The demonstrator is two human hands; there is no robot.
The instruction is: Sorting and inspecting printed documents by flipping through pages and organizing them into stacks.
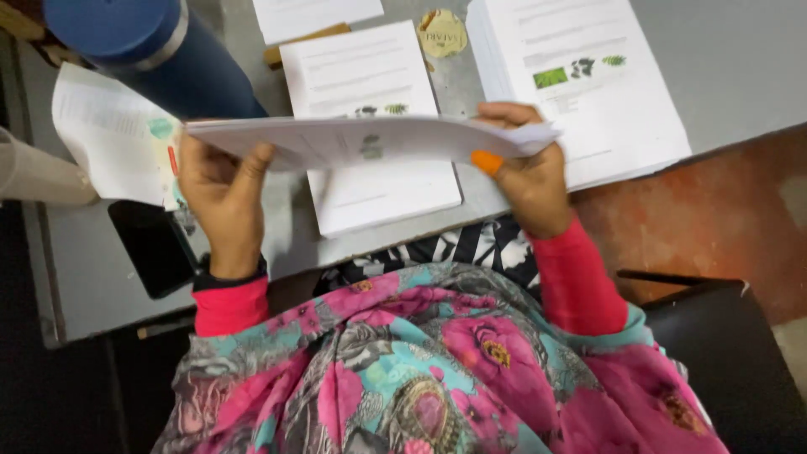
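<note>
Nearest the camera is the person's floral pink and teal garment (420, 370), with red sleeves running up to both wrists. The left hand (223, 189) is clenched on the left end of a thin sheaf of printed sheets (361, 141), thumb up over the near edge and fingers hidden beneath. The right hand (525, 172) grasps the right end of the same sheaf, its orange-painted thumbnail pressed on the near edge and the fingers curled over the far side. The sheaf hangs level above the grey table (92, 277), seen almost edge-on, clear of what lies below. Directly beneath it a small stack of printed pages (378, 189) lies flat near the table's front edge. To the left, a black phone (151, 244) lies face up on the table, and a loose printed sheet (109, 134) lies just beyond it. To the right, a taller pile of printed pages (605, 92) rests near the table's corner. Farther off, a round gold sticker (443, 34) lies between the two stacks. At the far left stands a dark blue insulated bottle (160, 50), lid on, its contents hidden.
</note>
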